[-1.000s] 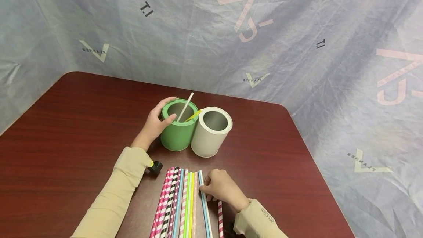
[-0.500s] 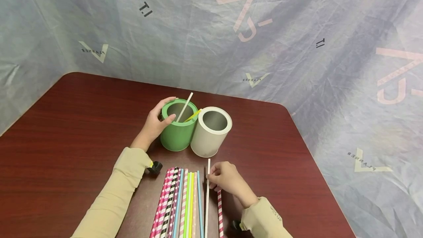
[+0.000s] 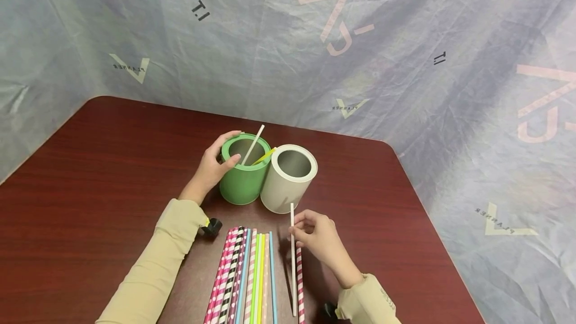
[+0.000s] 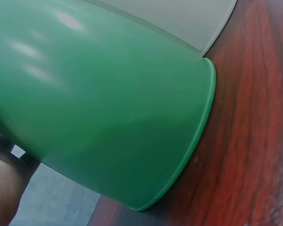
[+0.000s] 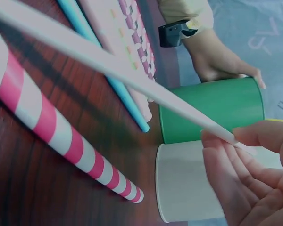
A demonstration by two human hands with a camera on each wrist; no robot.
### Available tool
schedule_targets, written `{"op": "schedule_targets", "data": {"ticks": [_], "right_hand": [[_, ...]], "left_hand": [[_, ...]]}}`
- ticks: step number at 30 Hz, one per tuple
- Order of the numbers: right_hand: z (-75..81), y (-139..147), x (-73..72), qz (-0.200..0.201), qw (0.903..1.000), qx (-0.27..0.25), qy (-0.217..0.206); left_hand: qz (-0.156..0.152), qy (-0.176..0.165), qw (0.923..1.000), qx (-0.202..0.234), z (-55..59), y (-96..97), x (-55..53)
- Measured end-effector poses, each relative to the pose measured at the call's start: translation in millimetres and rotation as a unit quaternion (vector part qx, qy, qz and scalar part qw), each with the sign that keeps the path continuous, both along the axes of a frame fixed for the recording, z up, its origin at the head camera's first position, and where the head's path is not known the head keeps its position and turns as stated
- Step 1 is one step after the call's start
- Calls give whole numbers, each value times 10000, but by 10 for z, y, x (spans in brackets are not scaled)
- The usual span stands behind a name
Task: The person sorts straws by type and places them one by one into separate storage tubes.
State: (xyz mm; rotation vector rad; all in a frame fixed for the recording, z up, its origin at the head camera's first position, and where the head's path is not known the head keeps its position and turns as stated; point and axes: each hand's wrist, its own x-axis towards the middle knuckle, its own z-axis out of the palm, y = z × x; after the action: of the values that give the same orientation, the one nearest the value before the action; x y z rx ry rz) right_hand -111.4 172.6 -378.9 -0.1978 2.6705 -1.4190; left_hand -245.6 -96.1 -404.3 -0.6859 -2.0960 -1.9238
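My left hand (image 3: 211,166) holds the green can (image 3: 240,189) at its rim, thumb at the near edge and fingers around the far side. Inside that can lean a white straw (image 3: 254,145) and a yellow straw (image 3: 265,156). Between thumb and fingertips, my right hand (image 3: 321,239) pinches a white straw (image 3: 293,274), raised off the table in front of the cream can (image 3: 279,196). In the right wrist view this straw (image 5: 132,75) slants across, above a red-and-white striped straw (image 5: 61,136). The left wrist view is mostly filled by the green can (image 4: 108,103).
A row of several paper straws (image 3: 234,274), striped, dotted and plain, lies on the table's near side, with a blue straw (image 3: 273,279) at its right end. The brown table (image 3: 373,224) backs onto a grey printed curtain (image 3: 270,39). The two cans stand side by side.
My right hand has picked the white straw from beside the blue one, lifting it and carrying it rightward and slightly forward. The left hand has stayed on the green can.
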Motion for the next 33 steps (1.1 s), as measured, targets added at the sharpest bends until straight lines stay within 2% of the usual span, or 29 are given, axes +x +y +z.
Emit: {"op": "schedule_targets", "data": {"ticks": [10,14,22,28,33], "right_hand": [[39,-12,21,-116,9976,-645,244],[63,-18,26,-104,9957,-759,524],[110,-25,45,146,9871,-1051,1195],[159,-41,64,298,9799,-1414,1376],[222,-61,47,260,9766,-1429,1586]], "left_hand": [[10,-3,10000,15,4,2,0],[-8,-10,10000,0,6,2,6],[-8,-19,10000,-30,-7,3,1],[0,-33,10000,-32,0,1,7],[-3,-45,10000,1,6,1,10]]}}
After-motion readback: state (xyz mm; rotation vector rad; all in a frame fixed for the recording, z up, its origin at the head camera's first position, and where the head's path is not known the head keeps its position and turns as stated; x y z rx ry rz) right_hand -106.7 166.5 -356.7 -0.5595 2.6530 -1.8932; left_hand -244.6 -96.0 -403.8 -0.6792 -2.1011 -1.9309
